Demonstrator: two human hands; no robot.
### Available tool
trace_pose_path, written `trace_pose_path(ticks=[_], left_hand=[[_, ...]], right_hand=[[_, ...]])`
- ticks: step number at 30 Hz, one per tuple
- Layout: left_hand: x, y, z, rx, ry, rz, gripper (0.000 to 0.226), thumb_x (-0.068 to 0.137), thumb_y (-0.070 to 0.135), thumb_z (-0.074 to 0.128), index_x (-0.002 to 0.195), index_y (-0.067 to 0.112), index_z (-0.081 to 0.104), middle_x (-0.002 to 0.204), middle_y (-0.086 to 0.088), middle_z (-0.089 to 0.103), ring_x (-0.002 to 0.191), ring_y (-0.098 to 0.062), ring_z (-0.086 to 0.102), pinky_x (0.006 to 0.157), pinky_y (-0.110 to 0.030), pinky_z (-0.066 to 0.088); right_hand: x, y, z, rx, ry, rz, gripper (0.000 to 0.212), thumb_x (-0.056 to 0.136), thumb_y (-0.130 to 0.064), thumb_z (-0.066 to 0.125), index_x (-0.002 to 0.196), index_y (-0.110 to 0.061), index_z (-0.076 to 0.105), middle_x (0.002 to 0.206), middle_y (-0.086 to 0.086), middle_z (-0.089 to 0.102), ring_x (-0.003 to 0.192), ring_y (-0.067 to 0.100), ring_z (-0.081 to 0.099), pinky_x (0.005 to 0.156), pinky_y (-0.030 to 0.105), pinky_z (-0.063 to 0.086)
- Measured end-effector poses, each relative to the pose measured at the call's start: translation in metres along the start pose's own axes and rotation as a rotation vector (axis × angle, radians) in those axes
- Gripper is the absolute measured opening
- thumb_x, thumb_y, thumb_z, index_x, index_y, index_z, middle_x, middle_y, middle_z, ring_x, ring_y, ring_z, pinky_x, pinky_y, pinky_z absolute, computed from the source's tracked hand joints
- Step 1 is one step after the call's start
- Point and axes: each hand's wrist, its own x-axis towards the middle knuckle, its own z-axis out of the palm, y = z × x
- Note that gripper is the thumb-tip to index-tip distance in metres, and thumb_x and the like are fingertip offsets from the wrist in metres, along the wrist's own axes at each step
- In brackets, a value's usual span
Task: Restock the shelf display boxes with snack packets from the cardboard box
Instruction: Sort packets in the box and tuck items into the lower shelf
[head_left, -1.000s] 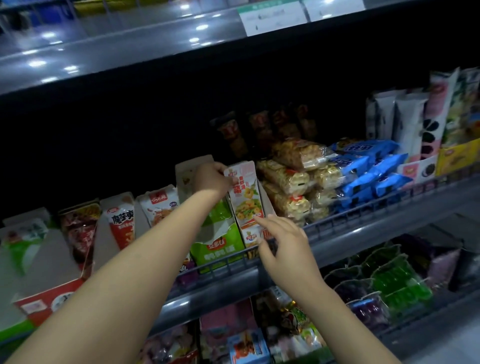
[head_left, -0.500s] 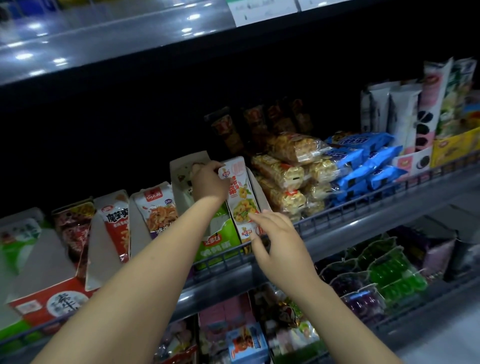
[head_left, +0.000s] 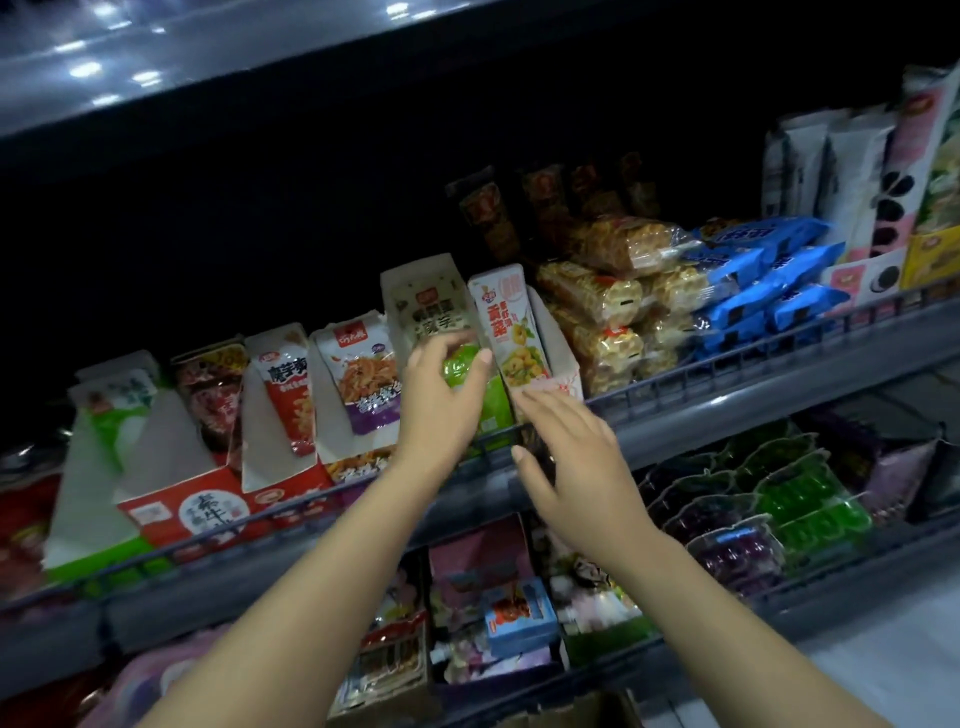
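A white and pink snack packet (head_left: 511, 332) stands upright in an open cardboard display box (head_left: 558, 358) on the middle shelf. To its left, green packets (head_left: 496, 408) sit in front of a beige box flap (head_left: 423, 299). My left hand (head_left: 441, 402) hovers in front of the green packets, fingers loosely curved, thumb apart, gripping nothing that I can make out. My right hand (head_left: 569, 457) is flat and relaxed, its fingertips near the display box's front lower edge. A brown cardboard box edge (head_left: 576, 712) shows at the bottom.
More display boxes with red (head_left: 283, 384) and purple packets (head_left: 363, 384) stand to the left. Stacked biscuit packs (head_left: 608, 301) and blue packs (head_left: 763, 286) lie to the right. A wire rail (head_left: 727, 374) fronts the shelf. Jelly cups (head_left: 779, 499) fill the lower shelf.
My left hand has let go of the white and pink packet's top and dropped down in front of the green packets. My right hand drew back slightly from the box front.
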Motion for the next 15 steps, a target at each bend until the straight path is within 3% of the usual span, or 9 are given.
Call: trace_pose_path(ticks=[3,6,11,15], left_hand=[[-0.042,-0.003,-0.021,-0.034,0.022,0.077,0.019,0.094,0.023,0.054,0.111,0.027,0.058,0.111,0.013,0.051,0.112,-0.002,0.047,0.092,-0.01,0.033],[-0.088,-0.015,-0.038,-0.07,0.054,0.084,0.017,0.092,0.027,0.049,0.107,0.03,0.058,0.108,0.019,0.052,0.11,-0.001,0.049,0.094,-0.013,0.037],[-0.171,-0.063,-0.041,-0.096,0.034,-0.151,0.016,0.096,0.021,0.05,0.106,0.03,0.058,0.106,0.015,0.055,0.104,0.005,0.05,0.089,-0.007,0.036],[-0.236,-0.109,-0.029,-0.083,-0.036,-0.374,0.015,0.097,0.021,0.048,0.106,0.022,0.06,0.107,0.006,0.058,0.101,-0.006,0.052,0.081,-0.003,0.035]], right_hand=[[-0.022,-0.009,0.007,-0.001,-0.033,-0.008,0.053,0.09,-0.038,0.039,0.141,-0.021,0.04,0.145,-0.007,0.04,0.138,0.011,0.029,0.11,0.021,0.011],[-0.048,-0.015,0.017,0.002,-0.154,0.021,0.05,0.095,-0.037,0.043,0.143,-0.025,0.035,0.144,-0.009,0.042,0.135,0.01,0.033,0.11,0.024,0.023],[-0.095,-0.018,0.044,-0.053,-0.432,0.109,0.05,0.095,-0.035,0.047,0.143,-0.027,0.034,0.143,-0.005,0.044,0.13,0.015,0.04,0.103,0.029,0.037],[-0.137,-0.014,0.072,-0.062,-0.602,0.169,0.049,0.096,-0.034,0.047,0.143,-0.025,0.036,0.145,-0.004,0.042,0.126,0.016,0.045,0.099,0.03,0.041]])
